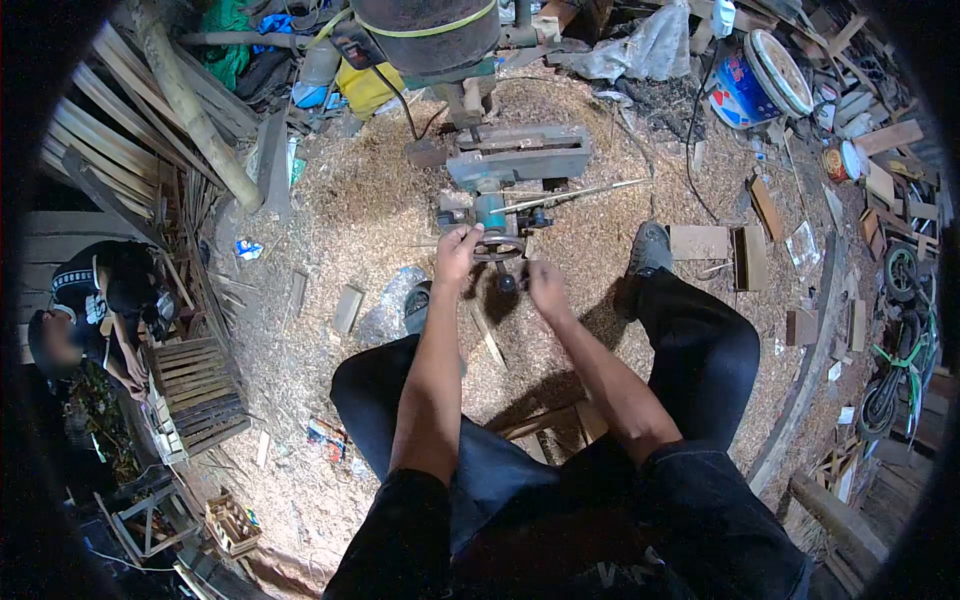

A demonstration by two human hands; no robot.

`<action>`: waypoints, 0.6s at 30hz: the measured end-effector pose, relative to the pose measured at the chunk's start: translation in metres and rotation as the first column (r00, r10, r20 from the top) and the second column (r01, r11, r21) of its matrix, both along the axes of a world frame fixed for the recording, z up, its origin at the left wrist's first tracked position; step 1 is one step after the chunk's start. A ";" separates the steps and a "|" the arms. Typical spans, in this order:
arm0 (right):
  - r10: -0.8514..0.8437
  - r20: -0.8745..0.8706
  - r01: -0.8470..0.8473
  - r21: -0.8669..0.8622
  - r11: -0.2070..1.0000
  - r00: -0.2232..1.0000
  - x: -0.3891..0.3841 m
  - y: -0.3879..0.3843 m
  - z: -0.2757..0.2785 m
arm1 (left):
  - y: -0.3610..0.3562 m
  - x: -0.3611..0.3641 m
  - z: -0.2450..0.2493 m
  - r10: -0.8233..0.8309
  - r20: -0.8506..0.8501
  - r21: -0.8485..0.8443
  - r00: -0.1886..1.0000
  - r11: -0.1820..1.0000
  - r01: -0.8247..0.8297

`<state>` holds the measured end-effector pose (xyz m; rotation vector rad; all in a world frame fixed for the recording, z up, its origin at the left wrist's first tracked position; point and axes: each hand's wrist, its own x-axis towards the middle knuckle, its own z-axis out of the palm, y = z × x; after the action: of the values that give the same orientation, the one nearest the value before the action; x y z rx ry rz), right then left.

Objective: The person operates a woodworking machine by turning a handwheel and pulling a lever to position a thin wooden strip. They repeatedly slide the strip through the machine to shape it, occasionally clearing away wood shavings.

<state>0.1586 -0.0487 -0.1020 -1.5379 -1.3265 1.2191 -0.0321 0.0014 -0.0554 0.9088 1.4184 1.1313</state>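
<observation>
The small teal-painted metal machine [491, 211] sits on the sawdust-strewn ground [370, 200] straight ahead of the seated person, between the spread knees. A thin grey metal rod [575, 192] sticks out of it, its long axis running rightward and slightly away. At the machine's near edge lies a dark round ring [497, 251], and just below that a small dark knob [505, 284].

The left hand [457, 252] is the nearer one: its fingers are folded over the machine's near-left corner, touching the ring's edge. The right hand [547, 289] hangs a little lower and to the right, just beside the knob, fingers curled with the back to the camera (whether it grips anything I cannot tell).

Beyond the machine stands a grey metal block [520, 155] under a dark drum [430, 30]. Well apart at far left, another person [100, 300] bends over a slatted wooden crate [195, 395].
</observation>
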 end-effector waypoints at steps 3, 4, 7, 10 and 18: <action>-0.305 0.021 0.305 0.007 0.952 0.952 0.038 0.026 -0.050 | 0.001 -0.003 0.001 -0.060 -0.101 -0.052 0.993 0.997 0.055; -0.369 -0.043 0.368 -0.037 0.929 0.928 0.045 0.034 -0.045 | 0.001 0.001 0.007 -0.060 -0.189 0.012 0.980 0.998 0.063; -0.300 0.102 0.287 0.129 0.949 0.948 0.043 0.066 -0.056 | 0.001 0.017 0.019 0.055 -0.347 0.046 0.936 0.998 -0.041; -0.236 0.157 0.210 0.166 0.963 0.959 0.020 0.081 -0.055 | 0.000 0.030 0.010 0.232 -0.451 0.205 0.862 0.967 -0.153; -0.265 -0.260 0.207 -0.228 0.951 0.929 -0.002 0.080 -0.066 | 0.007 0.029 -0.054 0.412 -0.208 0.346 0.887 0.879 -0.327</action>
<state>0.1562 0.0313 -0.1685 -1.5346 -0.8250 1.3866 -0.0032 0.0088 -0.1096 1.0668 1.7314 1.5952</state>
